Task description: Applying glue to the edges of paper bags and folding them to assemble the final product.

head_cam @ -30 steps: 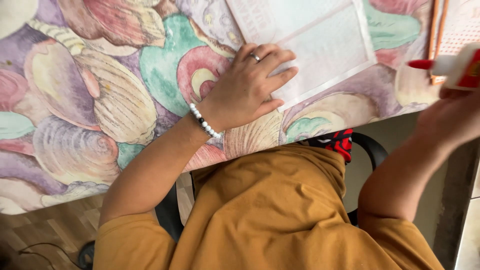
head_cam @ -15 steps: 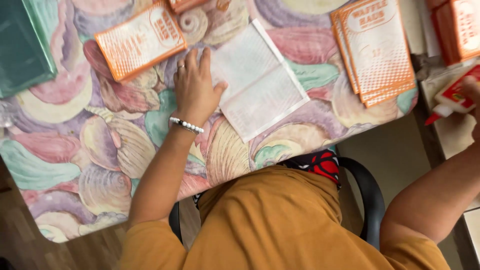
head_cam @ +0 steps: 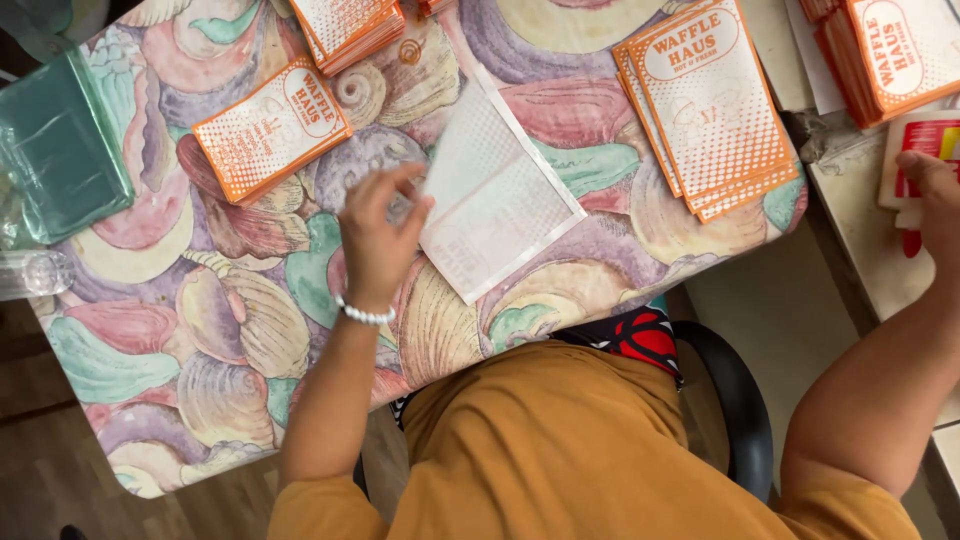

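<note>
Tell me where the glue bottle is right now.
In the head view, the glue bottle lies at the far right edge, under the right hand, just below a stack of orange bags.

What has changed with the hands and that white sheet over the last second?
The left hand, which lay flat on the white sheet, has lifted to its left edge, fingers curled. The right hand still holds the white bottle with a red tip off to the side.
</note>
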